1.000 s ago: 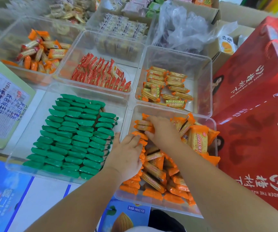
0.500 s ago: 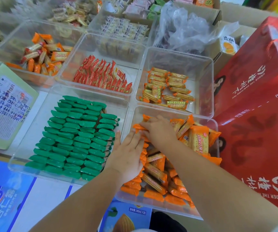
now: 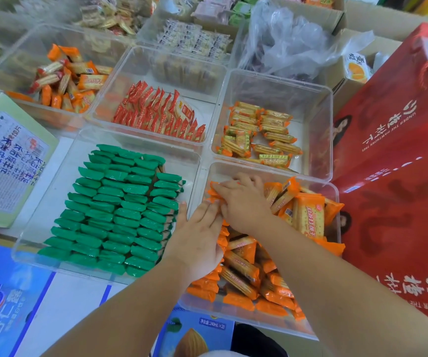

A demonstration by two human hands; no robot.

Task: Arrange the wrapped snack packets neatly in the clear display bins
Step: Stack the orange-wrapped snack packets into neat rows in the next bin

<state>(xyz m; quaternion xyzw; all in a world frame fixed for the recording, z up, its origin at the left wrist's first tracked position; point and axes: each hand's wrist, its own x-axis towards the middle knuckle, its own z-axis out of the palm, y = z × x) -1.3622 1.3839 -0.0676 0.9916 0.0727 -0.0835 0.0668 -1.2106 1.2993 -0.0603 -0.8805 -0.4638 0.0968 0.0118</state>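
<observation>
We see a pale counter (image 3: 49,173) running through the middle of the frame, with clear bins (image 3: 310,119) set on it edge to edge in rows. At the left, a pale green box (image 3: 9,161) lies flat beside them.

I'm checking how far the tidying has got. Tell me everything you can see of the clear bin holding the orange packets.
The bin is a clear, rigid-looking plastic box with rounded corners, nearest on the right, beside the green packets. It is crowded with orange packets: a row stands on edge along its left wall, the rest lie jumbled, some poking above the right rim. The left hand presses flat against the row; the right hand grips packets at the far left corner.
</observation>
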